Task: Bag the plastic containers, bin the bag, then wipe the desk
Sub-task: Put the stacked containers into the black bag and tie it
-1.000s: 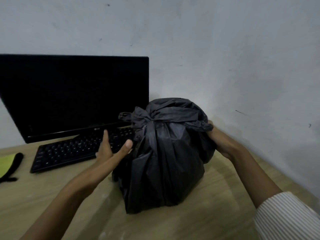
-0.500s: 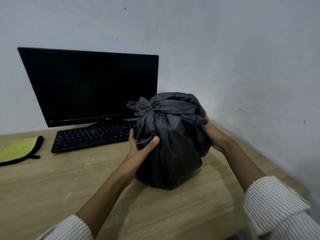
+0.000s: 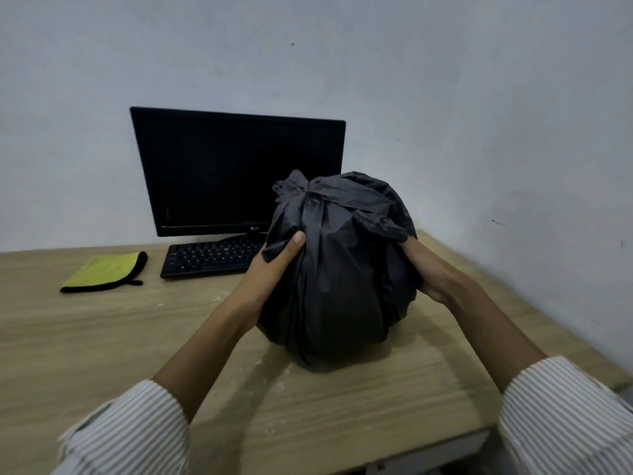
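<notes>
Going left to right, we start with the yellow-green cloth (image 3: 102,271) lying flat at about nine o'clock from the bag, well apart from it, waiting for the wiping step; the keyboard (image 3: 212,259) and dark monitor (image 3: 236,173) sit behind at roughly eleven o'clock. Our left hand (image 3: 270,272) grasps the bag's left flank, thumb pressed into the film and fingers wrapped behind it. The black bag (image 3: 339,269) bulges round between our hands near the middle of the desk (image 3: 102,337); we cannot tell whether its base touches the wood or hangs just above it. We judge it light for its bulk, since it should hold only plastic containers, with thin, slick, crinkled film over a lumpy, fairly stiff filling. The film could slip or tear if pinched, so cradling both flanks suits it, or taking the knot at twelve o'clock on top. It looks matte black, creased, tied shut, with twisted ears sticking out. Our right hand (image 3: 428,272) cups the right flank, fingers curled around the bag
</notes>
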Motion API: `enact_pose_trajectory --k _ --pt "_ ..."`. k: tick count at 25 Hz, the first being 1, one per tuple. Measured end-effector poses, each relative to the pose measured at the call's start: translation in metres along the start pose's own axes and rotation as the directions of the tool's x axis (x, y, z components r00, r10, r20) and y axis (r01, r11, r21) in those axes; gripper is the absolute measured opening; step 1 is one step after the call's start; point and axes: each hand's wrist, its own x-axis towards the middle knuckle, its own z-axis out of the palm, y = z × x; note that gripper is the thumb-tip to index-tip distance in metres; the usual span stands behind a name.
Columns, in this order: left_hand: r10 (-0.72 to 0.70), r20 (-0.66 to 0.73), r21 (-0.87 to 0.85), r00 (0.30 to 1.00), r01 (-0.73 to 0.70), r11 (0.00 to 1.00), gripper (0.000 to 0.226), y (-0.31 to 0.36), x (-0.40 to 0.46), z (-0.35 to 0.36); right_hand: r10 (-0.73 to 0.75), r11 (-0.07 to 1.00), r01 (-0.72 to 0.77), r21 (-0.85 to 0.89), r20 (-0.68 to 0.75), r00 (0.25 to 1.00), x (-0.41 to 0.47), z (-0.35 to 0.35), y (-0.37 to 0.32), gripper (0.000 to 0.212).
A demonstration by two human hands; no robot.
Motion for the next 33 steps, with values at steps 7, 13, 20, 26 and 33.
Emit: enact_pose_trajectory --k 7,13,20,26,33 --pt "0.068 -0.096 0.011 0.993 -0.067 0.998 0.080 0.038 -0.084 -0.059 -0.020 1.000 0.021 -0.002 0.155 0.988 -0.027 0.071 -0.034 0.111" --pt "-0.011 -0.309 0.033 0.951 0.022 0.999 0.079 -0.029 0.073 -0.358 -0.020 0.999 0.003 0.047 0.381 0.924 -0.047 0.166 -0.068 0.061" --pt "-0.014 -0.559 0.148 0.829 0.116 0.982 0.039 0.079 -0.249 -0.266 0.042 0.991 -0.115 0.061 0.687 0.725 -0.084 0.300 -0.084 0.049" --pt "-0.040 -0.691 0.177 0.721 0.223 0.959 0.046 0.104 -0.383 -0.285 0.052 0.980 -0.195 0.050 0.873 0.484 -0.122 0.405 -0.083 0.049" --pt "-0.160 -0.884 0.029 0.439 0.393 0.919 0.046 0.100 -0.480 -0.309 0.089 0.936 -0.351 -0.016 0.977 0.192 -0.170 0.511 -0.055 0.053"
